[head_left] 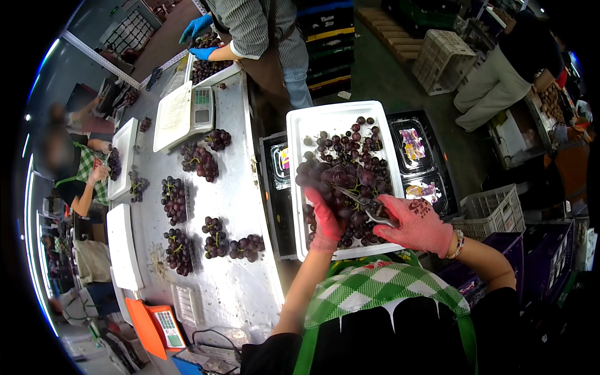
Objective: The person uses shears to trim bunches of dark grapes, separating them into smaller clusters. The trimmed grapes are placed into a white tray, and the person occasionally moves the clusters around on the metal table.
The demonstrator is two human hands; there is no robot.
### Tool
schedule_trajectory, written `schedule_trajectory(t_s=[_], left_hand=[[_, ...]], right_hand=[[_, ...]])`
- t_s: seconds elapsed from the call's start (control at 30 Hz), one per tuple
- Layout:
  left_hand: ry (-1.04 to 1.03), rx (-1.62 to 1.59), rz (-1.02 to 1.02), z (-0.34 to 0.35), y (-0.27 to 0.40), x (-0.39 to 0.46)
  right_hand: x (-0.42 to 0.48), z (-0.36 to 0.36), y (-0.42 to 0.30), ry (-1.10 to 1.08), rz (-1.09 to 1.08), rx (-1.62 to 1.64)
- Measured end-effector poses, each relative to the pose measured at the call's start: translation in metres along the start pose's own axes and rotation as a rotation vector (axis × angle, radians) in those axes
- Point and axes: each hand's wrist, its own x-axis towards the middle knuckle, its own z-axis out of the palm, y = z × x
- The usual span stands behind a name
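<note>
My left hand (pixel 323 220), in a pink-red glove, holds a large bunch of dark grapes (pixel 340 177) above a white foam tray (pixel 294 140). My right hand (pixel 410 222), in a similar glove, grips small pruning snips (pixel 368 206), whose pointed blades reach into the bunch among the green stems. Whether the blades are touching a stem cannot be told. Loose grapes (pixel 344 143) and more clusters lie in the tray beneath. The tray rests on a black crate holding lidded clear packs (pixel 412 143) with printed labels.
A metal table (pixel 229 187) at the left bears several grape bunches (pixel 173 201), a white scale (pixel 180 117), an orange scale (pixel 161 328) and white trays (pixel 124 246). Co-workers stand at its far side and top end. Stacked crates (pixel 330 47) and plastic baskets (pixel 494 211) stand on the floor.
</note>
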Motion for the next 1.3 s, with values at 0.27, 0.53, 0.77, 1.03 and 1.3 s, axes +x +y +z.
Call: schedule_trajectory(t_s=[0.27,0.53,0.77,1.03,1.3], left_hand=[[-0.018,0.057,0.017,0.025,0.019,-0.008],[-0.012,0.093,0.043,0.014,0.013,-0.007],[-0.061,0.15,0.044,0.027,0.019,-0.012],[-0.076,0.173,0.046,0.02,0.018,-0.01],[-0.016,-0.053,0.044,0.016,0.029,0.001]], right_hand=[[0.0,-0.009,-0.012,0.012,0.02,-0.212],[0.001,-0.006,-0.017,0.06,-0.036,-0.232],[-0.002,0.001,-0.019,0.097,-0.013,-0.335],[-0.001,0.004,-0.014,0.103,-0.04,-0.308],[-0.011,-0.004,-0.01,0.096,0.102,0.238]])
